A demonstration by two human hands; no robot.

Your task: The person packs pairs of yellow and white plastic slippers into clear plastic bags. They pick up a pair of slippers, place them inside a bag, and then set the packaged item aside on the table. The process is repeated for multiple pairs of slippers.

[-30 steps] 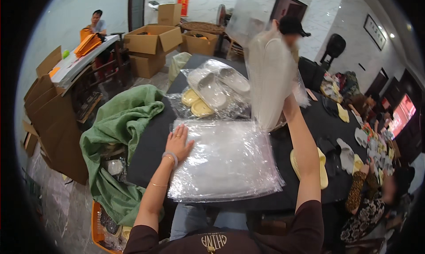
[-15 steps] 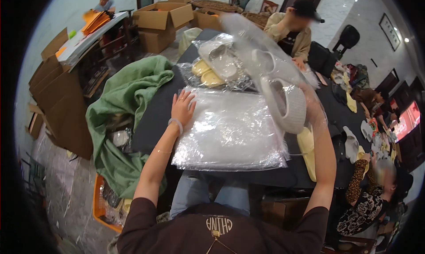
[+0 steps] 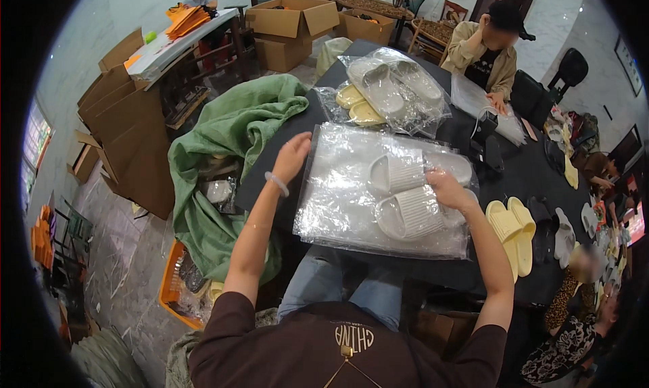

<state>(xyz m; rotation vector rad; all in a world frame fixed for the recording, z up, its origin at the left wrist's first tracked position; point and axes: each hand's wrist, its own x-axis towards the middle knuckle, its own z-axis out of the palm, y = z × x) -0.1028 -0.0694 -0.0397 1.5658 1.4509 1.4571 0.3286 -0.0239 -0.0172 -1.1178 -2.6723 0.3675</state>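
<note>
While the right hand [image 3: 449, 188] sits at the pair, the left hand [image 3: 293, 155] is off by the upper-left corner of a flat, shiny stack of clear plastic bags [image 3: 338, 199]. Pair = two pale grey ribbed slippers [image 3: 409, 215], lying side by side on the right half of that stack, straps up. Right hand: fingers curled in against the slippers, just right of the straps; can't tell if actually pinching, nor whether a film layer covers the pair. Left hand: fingers loosely bent, well apart from the slippers; contact with the stack's edge unclear.

Stack lies on a black counter [image 3: 527, 158], near edge by the person's lap. Just beyond it: a pile of bagged slippers, pale grey ones [image 3: 385, 87] on top, pale yellow ones [image 3: 362, 107] at its left. Right of the stack, near the right forearm: loose yellow slippers [image 3: 510, 232], then black slippers [image 3: 541, 229], then another grey pair [image 3: 563, 238]. Left of the counter: bunched green cloth [image 3: 233, 117], orange plastic basket [image 3: 169, 286] below it. Across the counter, a co-worker in a black cap has one hand [image 3: 497, 101] on more clear plastic.
</note>
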